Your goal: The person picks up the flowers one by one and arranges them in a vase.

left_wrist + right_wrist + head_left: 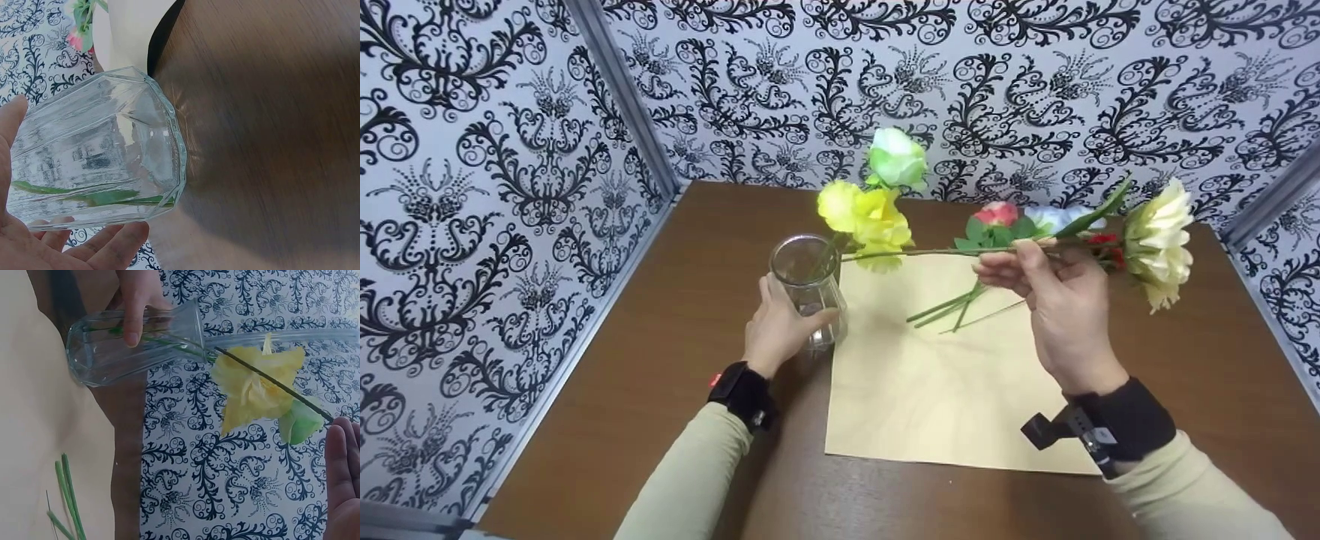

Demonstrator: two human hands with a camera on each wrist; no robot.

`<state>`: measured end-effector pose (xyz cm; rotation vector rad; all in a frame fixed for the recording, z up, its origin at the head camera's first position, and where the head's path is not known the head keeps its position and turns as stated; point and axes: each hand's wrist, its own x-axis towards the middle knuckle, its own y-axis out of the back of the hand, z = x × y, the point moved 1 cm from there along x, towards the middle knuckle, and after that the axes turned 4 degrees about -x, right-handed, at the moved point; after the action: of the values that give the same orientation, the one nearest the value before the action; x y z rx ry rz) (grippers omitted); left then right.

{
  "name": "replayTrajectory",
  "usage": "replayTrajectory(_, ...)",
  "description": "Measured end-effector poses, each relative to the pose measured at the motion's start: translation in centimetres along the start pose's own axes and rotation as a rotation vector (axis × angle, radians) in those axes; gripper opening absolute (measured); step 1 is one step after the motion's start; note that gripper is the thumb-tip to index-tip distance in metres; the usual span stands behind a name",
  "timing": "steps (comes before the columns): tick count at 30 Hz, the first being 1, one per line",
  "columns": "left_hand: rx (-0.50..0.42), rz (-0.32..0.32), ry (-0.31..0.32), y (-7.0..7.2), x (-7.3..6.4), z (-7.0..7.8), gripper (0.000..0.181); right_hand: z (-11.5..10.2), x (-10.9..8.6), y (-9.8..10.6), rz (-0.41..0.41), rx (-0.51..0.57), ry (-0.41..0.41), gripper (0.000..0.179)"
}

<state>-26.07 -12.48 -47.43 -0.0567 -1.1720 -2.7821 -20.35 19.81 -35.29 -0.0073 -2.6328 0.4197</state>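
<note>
My left hand (789, 324) grips a clear glass vase (808, 274) around its side, thumb across the front. Green stems show through the glass in the left wrist view. Yellow flowers (876, 214) and a pale green rose (898, 157) lean out of the vase's mouth to the right. Between thumb and fingers, my right hand (1069, 307) pinches the long thin stem (930, 252) of a cream flower (1159, 244). Its bloom hangs to the right of that hand, while the stem's far end reaches left to near the vase rim.
A sheet of beige paper (937, 397) lies on the brown table (660, 292). Loose flowers rest on it towards the back, among them a pink rose (997, 214), a pale blue flower (1061, 218) and green stems (949, 306). Patterned wall panels (810, 75) stand behind and at the sides.
</note>
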Motion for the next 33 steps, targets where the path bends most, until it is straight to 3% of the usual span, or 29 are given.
replayTrajectory(13, -0.002, 0.008, 0.000, 0.0, 0.0, 0.0, 0.115, -0.1, 2.2, -1.4, -0.020, -0.141, -0.100, 0.024)
replayTrajectory(19, -0.004, 0.008, 0.007, -0.1, 0.1, -0.1, 0.113, 0.7, 2.9, -2.2, -0.075, -0.167, -0.132, 0.016)
replayTrajectory(23, -0.005, 0.005, 0.014, -0.1, 0.1, -0.1, 0.112, 1.4, 3.2, -2.7, -0.117, -0.252, -0.149, 0.012)
replayTrajectory(28, -0.001, 0.004, 0.013, -0.2, 0.1, -0.1, 0.113, 2.0, 3.5, -3.2, -0.166, -0.410, -0.167, 0.026)
replayTrajectory(33, -0.002, 0.005, 0.014, -0.1, 0.1, -0.1, 0.115, 2.4, 3.9, -3.9, -0.190, -0.501, -0.127, 0.023)
